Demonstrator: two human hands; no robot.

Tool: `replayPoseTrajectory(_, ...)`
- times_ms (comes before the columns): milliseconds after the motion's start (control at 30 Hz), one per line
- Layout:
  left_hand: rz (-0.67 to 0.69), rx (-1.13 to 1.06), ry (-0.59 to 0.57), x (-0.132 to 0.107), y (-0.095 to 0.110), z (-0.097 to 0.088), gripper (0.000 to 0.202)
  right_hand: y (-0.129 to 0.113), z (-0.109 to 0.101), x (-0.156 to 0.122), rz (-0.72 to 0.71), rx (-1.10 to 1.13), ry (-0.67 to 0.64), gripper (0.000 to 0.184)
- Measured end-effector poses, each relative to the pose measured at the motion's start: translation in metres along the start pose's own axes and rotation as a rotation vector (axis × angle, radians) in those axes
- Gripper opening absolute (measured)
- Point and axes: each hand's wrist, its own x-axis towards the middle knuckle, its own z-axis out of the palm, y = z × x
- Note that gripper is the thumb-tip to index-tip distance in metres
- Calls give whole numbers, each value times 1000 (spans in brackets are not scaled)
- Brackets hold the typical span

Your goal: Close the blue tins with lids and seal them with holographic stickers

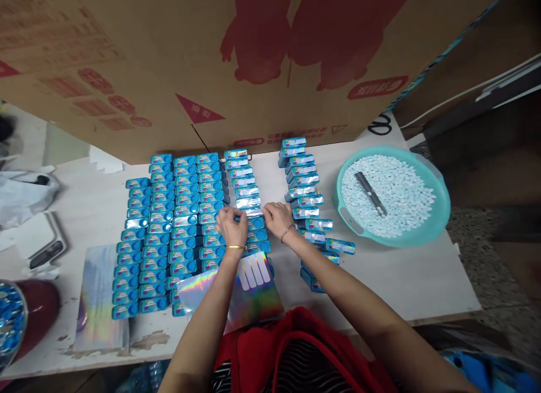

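My left hand (232,227) and my right hand (278,218) meet at the two ends of a shiny sticker strip (254,211), fingers pinched. It lies along the narrow top of a small blue box in a column of such boxes. Boxes farther up this column, like this one (242,173), carry silvery strips; nearer ones, like this box (256,236), show printed blue tops. Below my hands, partly under my left forearm, lies a holographic sticker sheet (257,303) with several pale rounded strip shapes.
Rows of blue boxes (153,250) fill the left; a looser column (303,181) stands right. A turquoise basin (442,204) holds pale pellets and a dark scoop-like tool (370,193). A large carton (147,61) walls off the back. Left are another shiny sheet (99,297) and a red bucket (40,314).
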Motion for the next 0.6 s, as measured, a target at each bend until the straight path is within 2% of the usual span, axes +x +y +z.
replayPoseTrajectory(100, -1, 81, -14, -1, 1, 3, 8, 4, 7, 1, -2, 30, -3, 31)
replayPoseTrajectory(167, -7, 126, 7, -1, 1, 3, 11, 8, 13, -2, 49, 97, 19, 26)
replayPoseTrajectory(267, -53, 163, 54, 0, 2, 1, 37, 12, 24, -13, 120, 255, 90, 30)
replayPoseTrajectory(367, -112, 182, 47, 1, 4, -1, 49, 11, 34, -28, 53, 376, 108, 37)
replayPoseTrajectory(467, -165, 187, 33, 2, 7, 1, 50, 9, 37, -35, 30, 339, 54, 40)
replayPoseTrajectory(600, -191, 171, 35, 6, 9, 1, 48, 15, 29, -28, 0, 135, -66, 37)
